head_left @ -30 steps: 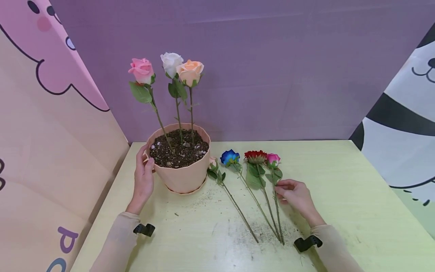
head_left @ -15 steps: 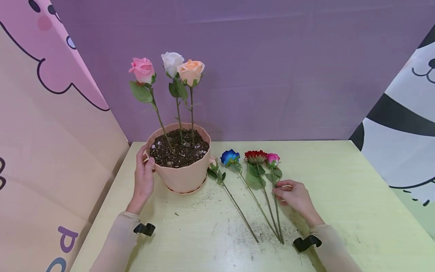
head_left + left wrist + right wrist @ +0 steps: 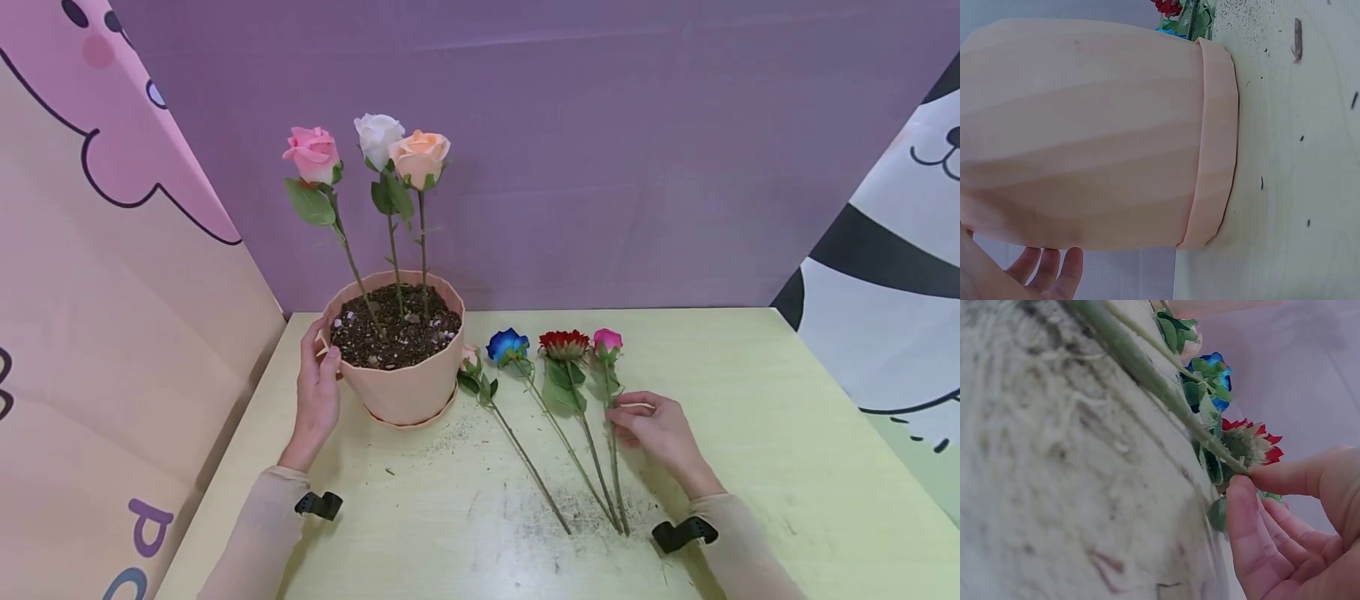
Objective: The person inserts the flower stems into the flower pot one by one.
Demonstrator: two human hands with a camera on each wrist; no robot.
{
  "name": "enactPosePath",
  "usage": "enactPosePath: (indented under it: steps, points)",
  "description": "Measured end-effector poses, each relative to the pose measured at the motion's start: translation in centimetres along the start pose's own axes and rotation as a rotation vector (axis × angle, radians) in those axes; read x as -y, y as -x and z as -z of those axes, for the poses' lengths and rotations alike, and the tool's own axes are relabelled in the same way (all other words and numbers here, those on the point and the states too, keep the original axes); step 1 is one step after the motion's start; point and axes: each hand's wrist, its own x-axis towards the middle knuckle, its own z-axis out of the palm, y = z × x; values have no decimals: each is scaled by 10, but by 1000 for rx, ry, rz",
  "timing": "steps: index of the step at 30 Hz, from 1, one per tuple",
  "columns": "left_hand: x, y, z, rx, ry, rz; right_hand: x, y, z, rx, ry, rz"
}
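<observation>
Beside the red flower (image 3: 564, 344), the right hand (image 3: 660, 433) pinches the magenta rose (image 3: 607, 340), judged light and stiff, at its best hold below the leaves (image 3: 612, 380), while the left hand (image 3: 318, 400) rests loosely against the pot (image 3: 405, 388).

"How is the light?"
"From the head, soft and even; pale glare whitens the tabletop (image 3: 420, 533) at six o'clock, and a faint shadow lies beside the right sleeve (image 3: 742, 550) at five."
"The wrist views?"
"Dimmer, greyer. The right one blurs heavily at nine o'clock."
</observation>
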Motion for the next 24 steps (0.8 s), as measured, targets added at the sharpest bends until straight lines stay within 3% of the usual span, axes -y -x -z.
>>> enactPosePath:
  steps: [16,24]
  points:
    - [-2,-2,1,2,-3,0,22,-2,11,-20,-180,59]
    - [-1,0,0,6,-10,5,37,0,10,-55,-213,126]
